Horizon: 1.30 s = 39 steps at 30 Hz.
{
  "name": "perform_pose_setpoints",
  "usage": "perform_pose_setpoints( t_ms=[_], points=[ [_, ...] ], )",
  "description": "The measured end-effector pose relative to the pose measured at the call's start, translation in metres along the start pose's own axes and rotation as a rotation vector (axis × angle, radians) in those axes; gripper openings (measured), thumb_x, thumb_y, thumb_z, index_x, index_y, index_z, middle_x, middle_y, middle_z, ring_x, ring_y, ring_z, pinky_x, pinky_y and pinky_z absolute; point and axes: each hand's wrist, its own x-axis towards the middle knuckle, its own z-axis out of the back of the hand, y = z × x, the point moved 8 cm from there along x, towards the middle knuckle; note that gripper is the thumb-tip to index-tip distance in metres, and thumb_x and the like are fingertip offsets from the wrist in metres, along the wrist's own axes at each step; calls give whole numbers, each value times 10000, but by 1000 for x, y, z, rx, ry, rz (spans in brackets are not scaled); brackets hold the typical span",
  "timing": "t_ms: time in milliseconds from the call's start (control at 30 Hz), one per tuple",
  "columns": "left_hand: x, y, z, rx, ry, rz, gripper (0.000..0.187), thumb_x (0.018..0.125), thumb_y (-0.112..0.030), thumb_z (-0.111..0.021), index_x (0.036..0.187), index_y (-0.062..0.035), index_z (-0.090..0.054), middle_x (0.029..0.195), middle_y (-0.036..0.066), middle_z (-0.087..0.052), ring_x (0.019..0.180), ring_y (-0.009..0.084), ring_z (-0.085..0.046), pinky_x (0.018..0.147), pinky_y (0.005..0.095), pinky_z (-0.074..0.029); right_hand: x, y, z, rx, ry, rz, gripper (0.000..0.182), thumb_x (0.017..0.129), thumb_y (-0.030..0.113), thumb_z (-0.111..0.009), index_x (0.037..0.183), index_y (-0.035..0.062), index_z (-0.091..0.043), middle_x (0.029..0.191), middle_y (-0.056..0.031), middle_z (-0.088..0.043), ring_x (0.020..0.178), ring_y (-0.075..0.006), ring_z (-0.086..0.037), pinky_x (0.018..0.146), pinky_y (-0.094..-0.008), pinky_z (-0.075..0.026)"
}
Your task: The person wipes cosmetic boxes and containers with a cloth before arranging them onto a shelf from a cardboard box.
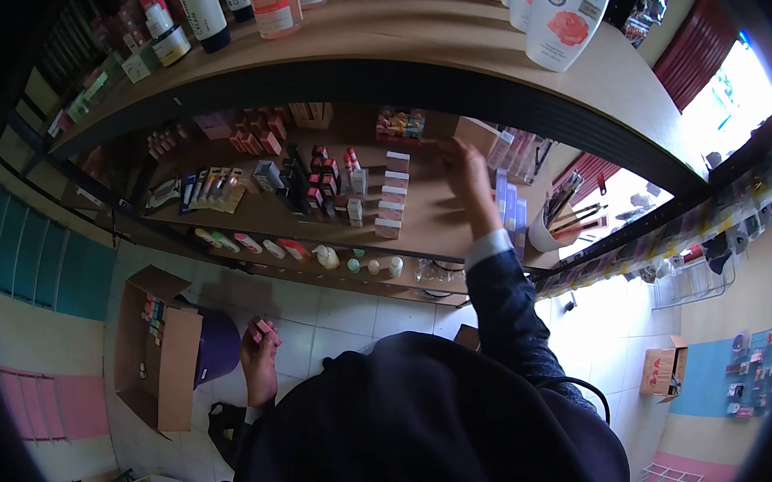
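Note:
My right hand (465,168) reaches over the middle shelf, to the right of a row of small pale boxes (393,190). Its fingers are dim and partly blurred, so what they hold, if anything, cannot be made out. A tray of small colourful items (400,124) stands at the back of the shelf, left of the fingertips. Low over the floor, my left hand (259,357) is closed around small pink boxes (264,330), beside a purple bin (219,347). Dark and red lipstick-like boxes (326,182) stand left of the pale row.
Bottles such as a white one (565,28) stand on the upper shelf (361,56). A cup of brushes (547,234) is at the middle shelf's right end. An open cardboard box (178,370) stands on the floor at left, another box (658,370) at right.

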Motion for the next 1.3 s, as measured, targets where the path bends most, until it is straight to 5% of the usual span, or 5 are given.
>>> perform_pose_setpoints(
  t_ms=[367,533,1000,1133,1300],
  points=[
    [8,-2,-49,-10,168,3,179,833,-136,-590,943,-34,-493,892,39,-507,892,129,-494,876,286,-367,-84,-57,64,-679,110,-90,142,706,126,-598,837,123,-653,878,-84,-631,867,-297,-552,743,-375,-453],
    [5,1,-52,-12,96,29,221,832,-136,-592,998,-21,-502,899,42,-522,914,135,-502,843,280,-378,-76,-49,43,-573,263,-91,231,715,104,-565,936,102,-632,899,-109,-622,870,-304,-555,790,-367,-433],
    [-2,15,-16,5,9,10,297,836,-146,-589,1086,-20,-489,1001,53,-521,920,127,-501,753,254,-389,-45,-32,-5,-336,130,89,72,734,65,-548,763,41,-609,824,-107,-614,816,-286,-574,767,-372,-432],
    [1,16,-25,-1,50,34,293,835,-143,-591,1080,-17,-495,981,51,-529,863,108,-499,707,235,-381,-38,-30,-45,-550,370,313,105,729,88,-561,818,50,-603,848,-100,-614,828,-272,-561,760,-353,-434],
    [3,9,-36,1,62,24,285,830,-139,-591,1067,-11,-500,938,46,-533,771,87,-487,678,219,-368,-31,-52,-51,-609,382,158,109,715,89,-578,817,64,-608,856,-77,-609,853,-279,-544,765,-360,-428]
  ],
)
